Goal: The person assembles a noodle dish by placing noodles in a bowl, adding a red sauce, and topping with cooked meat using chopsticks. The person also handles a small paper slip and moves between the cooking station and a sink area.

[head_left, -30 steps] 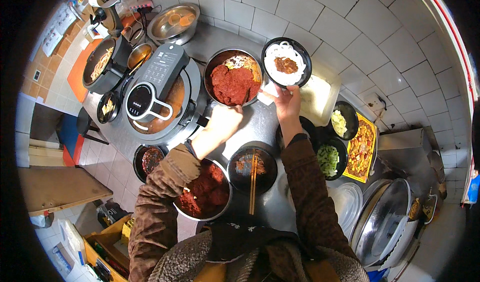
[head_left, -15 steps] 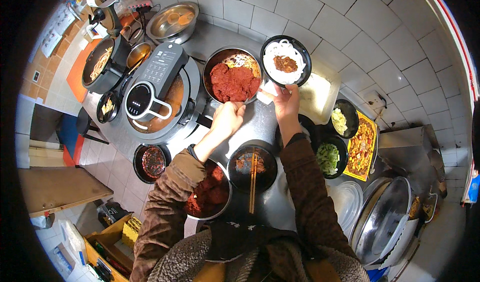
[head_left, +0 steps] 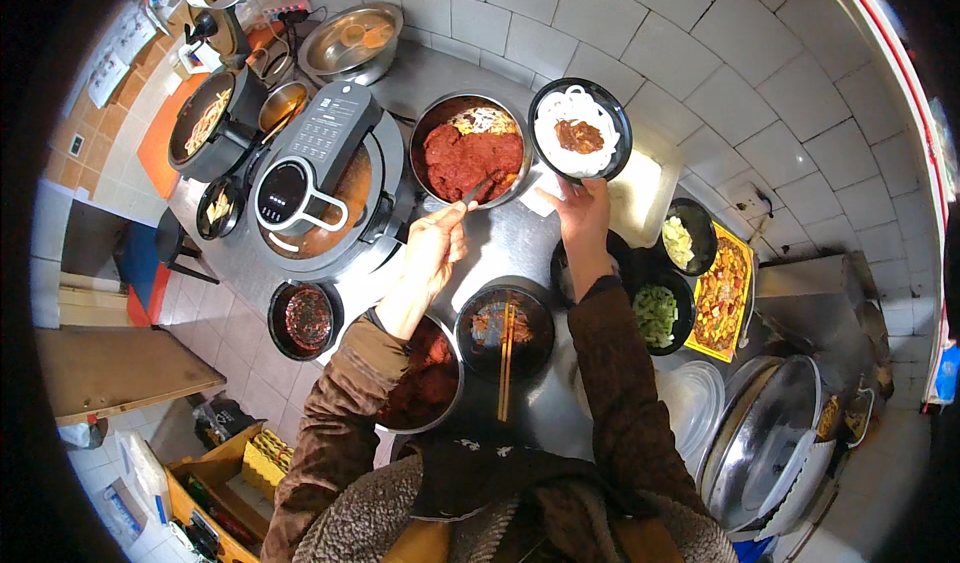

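Note:
My left hand [head_left: 437, 244] grips the thin dark handle of a utensil [head_left: 478, 190]. Its far end dips into red paste [head_left: 468, 160] in a metal bowl [head_left: 419, 182], so I cannot tell its kind. Pale shreds [head_left: 484, 121] lie beside the paste at the far side. To the right, my right hand [head_left: 586, 220] holds up a black bowl [head_left: 624, 150] by its near rim. Inside it are thick white noodles [head_left: 572, 107] topped with a patch of brown sauce [head_left: 579, 136].
A round electric cooker [head_left: 330, 133] stands at left. Wooden chopsticks [head_left: 506, 353] lie across a dark bowl [head_left: 470, 348] near me, beside another bowl of red paste [head_left: 430, 363]. At right are bowls of chopped greens [head_left: 655, 315] and pale pieces [head_left: 678, 242], a yellow-rimmed tray [head_left: 748, 313] and lids [head_left: 765, 438].
My left hand has drawn back toward me and left, and the utensil's handle now shows. The noodle bowl in my right hand has shifted slightly right and toward me.

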The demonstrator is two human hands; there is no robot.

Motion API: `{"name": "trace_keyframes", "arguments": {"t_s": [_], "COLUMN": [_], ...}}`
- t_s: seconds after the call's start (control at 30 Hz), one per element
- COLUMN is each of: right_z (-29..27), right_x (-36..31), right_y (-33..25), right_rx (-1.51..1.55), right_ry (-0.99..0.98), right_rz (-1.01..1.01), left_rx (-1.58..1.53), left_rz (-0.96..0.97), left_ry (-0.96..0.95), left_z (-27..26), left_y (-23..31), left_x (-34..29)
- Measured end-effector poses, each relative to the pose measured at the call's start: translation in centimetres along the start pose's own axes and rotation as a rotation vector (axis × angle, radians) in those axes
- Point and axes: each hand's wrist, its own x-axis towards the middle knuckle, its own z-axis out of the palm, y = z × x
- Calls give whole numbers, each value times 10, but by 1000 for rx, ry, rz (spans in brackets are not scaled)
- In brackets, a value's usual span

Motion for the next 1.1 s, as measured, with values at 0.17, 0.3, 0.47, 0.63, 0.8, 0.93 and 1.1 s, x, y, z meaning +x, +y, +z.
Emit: {"name": "trace_keyframes", "arguments": {"t_s": [0.17,0.3,0.47,0.63,0.8,0.93,1.1], "right_z": [0,-2,-2,3,4,-1,-12], "right_x": [-28,-54,-89,-127,-166,-191,-209], "right_y": [-22,-33,-37,-30,-25,-24,-21], "right_rx": [-43,-27,-127,-209,-148,-88,-32], "right_ry": [-30,-46,-125,-145,-148,-146,-155], "right_rz": [-33,-24,5,22,40,58,85], "left_rx": [306,414,688,1163,1667,1769,1751], "left_rz": [113,218,468,1024,1325,1377,1373], "left_ry": [137,185,207,69,-124,-202,-245], "left_z": [-3,-6,-1,10,19,22,22], "left_y": [6,14,25,25,30,29,30], "left_x": [-2,-5,-29,-81,-118,-139,-157]}}
